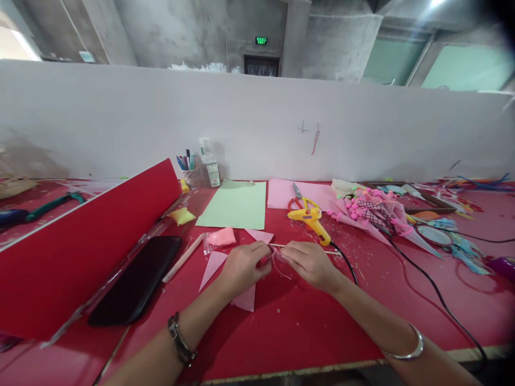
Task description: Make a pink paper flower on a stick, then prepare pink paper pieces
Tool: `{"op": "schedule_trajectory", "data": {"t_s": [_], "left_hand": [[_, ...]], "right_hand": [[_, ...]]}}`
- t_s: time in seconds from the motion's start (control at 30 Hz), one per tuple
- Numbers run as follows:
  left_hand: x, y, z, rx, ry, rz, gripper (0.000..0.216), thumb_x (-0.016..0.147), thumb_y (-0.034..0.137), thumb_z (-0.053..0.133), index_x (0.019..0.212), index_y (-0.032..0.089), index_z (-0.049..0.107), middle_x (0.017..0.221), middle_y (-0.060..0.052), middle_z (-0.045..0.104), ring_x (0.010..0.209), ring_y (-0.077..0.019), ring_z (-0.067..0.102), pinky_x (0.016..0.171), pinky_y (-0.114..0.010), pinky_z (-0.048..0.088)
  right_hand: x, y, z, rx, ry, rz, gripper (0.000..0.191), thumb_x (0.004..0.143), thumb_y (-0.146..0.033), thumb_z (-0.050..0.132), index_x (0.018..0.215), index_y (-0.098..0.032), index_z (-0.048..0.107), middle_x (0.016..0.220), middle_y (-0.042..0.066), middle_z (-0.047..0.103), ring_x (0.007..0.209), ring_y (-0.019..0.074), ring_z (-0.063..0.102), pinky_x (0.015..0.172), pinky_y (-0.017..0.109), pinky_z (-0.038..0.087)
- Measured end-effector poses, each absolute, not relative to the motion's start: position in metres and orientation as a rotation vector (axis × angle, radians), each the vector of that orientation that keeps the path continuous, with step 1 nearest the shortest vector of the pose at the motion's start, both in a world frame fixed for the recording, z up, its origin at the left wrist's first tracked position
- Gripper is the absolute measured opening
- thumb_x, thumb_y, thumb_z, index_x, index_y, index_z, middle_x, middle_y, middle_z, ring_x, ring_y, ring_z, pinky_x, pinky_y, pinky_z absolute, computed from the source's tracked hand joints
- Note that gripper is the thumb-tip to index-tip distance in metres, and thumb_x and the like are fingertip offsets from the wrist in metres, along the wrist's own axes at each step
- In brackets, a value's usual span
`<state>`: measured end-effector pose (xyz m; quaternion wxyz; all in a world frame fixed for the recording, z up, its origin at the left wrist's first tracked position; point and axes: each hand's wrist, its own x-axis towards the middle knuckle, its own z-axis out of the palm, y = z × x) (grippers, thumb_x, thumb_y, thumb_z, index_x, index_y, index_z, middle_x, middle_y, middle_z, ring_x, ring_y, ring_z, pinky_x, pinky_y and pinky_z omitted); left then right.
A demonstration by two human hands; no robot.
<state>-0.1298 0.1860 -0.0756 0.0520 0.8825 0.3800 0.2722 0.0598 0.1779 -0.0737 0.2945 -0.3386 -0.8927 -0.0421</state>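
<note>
Both my hands meet at the middle of the red table (306, 321). My left hand (243, 265) and my right hand (308, 262) have their fingers pinched together on a small pink piece (276, 257) with thin threads; what it is I cannot make out. A thin wooden stick (281, 246) lies just behind the fingers. Under my left hand lie pink paper triangles (215, 262). A pink lump in a clear bag (220, 237) sits just beyond them.
A yellow glue gun (311, 219) with a black cord (426, 284) lies behind my right hand, with scissors (298, 197) beside it. Green paper (237, 206), pink paper (281, 193), a pink bouquet (374, 212), a black phone (137, 281), a red divider (80, 246) and a pen cup (190, 171) surround them.
</note>
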Motion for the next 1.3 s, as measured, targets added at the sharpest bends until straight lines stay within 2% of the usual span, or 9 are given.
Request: {"op": "schedule_trajectory", "data": {"t_s": [0.37,0.57,0.7,0.8,0.93,1.1,1.3], "left_hand": [[-0.1318,0.1847,-0.0750,2.659,1.234,0.787,0.009,0.068,0.011,0.047,0.073,0.018,0.049,0.066,0.002,0.053,0.055,-0.0098,0.048,0.050,-0.018,0.033],[-0.1322,0.1851,-0.0742,2.648,1.217,0.764,0.010,0.069,0.010,0.047,0.073,0.018,0.051,0.069,0.002,0.055,0.056,-0.0097,0.049,0.049,-0.018,0.035],[-0.1337,0.1856,-0.0752,2.527,1.147,0.920,0.016,0.072,0.007,0.046,0.081,0.019,0.052,0.079,0.000,0.057,0.068,-0.0103,0.054,0.057,-0.018,0.041],[-0.1360,0.1866,-0.0757,2.481,1.092,1.075,0.021,0.073,0.005,0.045,0.085,0.019,0.052,0.088,-0.002,0.057,0.081,-0.0119,0.054,0.068,-0.020,0.044],[-0.1384,0.1883,-0.0748,2.535,1.088,1.127,0.021,0.074,0.006,0.045,0.087,0.020,0.054,0.088,-0.003,0.058,0.079,-0.0134,0.055,0.067,-0.023,0.045],[-0.1390,0.1907,-0.0765,2.581,1.087,1.049,0.020,0.076,0.010,0.044,0.089,0.020,0.055,0.090,-0.003,0.060,0.080,-0.0136,0.056,0.068,-0.023,0.046],[-0.1396,0.1928,-0.0765,2.564,1.092,1.154,0.022,0.076,0.007,0.043,0.088,0.019,0.056,0.087,-0.003,0.061,0.080,-0.0135,0.056,0.069,-0.023,0.046]], "right_hand": [[0.0568,0.1765,-0.0767,-0.858,-2.142,0.164,0.012,0.083,-0.020,0.044,0.085,-0.019,0.056,0.073,0.003,0.058,0.064,0.0116,0.053,0.059,0.022,0.041],[0.0548,0.1757,-0.0748,-0.915,-2.005,0.200,0.010,0.080,-0.017,0.045,0.076,-0.019,0.053,0.063,0.001,0.052,0.054,0.0098,0.047,0.051,0.021,0.038],[0.0550,0.1766,-0.0739,-0.914,-1.998,0.222,0.008,0.079,-0.016,0.046,0.078,-0.019,0.053,0.063,0.000,0.050,0.054,0.0097,0.045,0.051,0.021,0.038],[0.0554,0.1762,-0.0725,-0.868,-2.005,0.267,0.013,0.076,-0.016,0.049,0.088,-0.019,0.054,0.072,0.002,0.052,0.060,0.0110,0.048,0.056,0.023,0.041],[0.0553,0.1742,-0.0712,-0.817,-2.101,0.339,0.021,0.075,-0.018,0.050,0.095,-0.020,0.053,0.087,0.005,0.053,0.079,0.0153,0.051,0.069,0.027,0.043],[0.0554,0.1735,-0.0725,-0.879,-2.090,0.350,0.023,0.078,-0.020,0.050,0.101,-0.020,0.050,0.080,0.003,0.055,0.073,0.0134,0.051,0.067,0.025,0.043],[0.0555,0.1759,-0.0729,-0.911,-2.173,0.360,0.011,0.079,-0.017,0.046,0.084,-0.020,0.055,0.076,0.002,0.053,0.070,0.0116,0.050,0.065,0.023,0.041]]}}
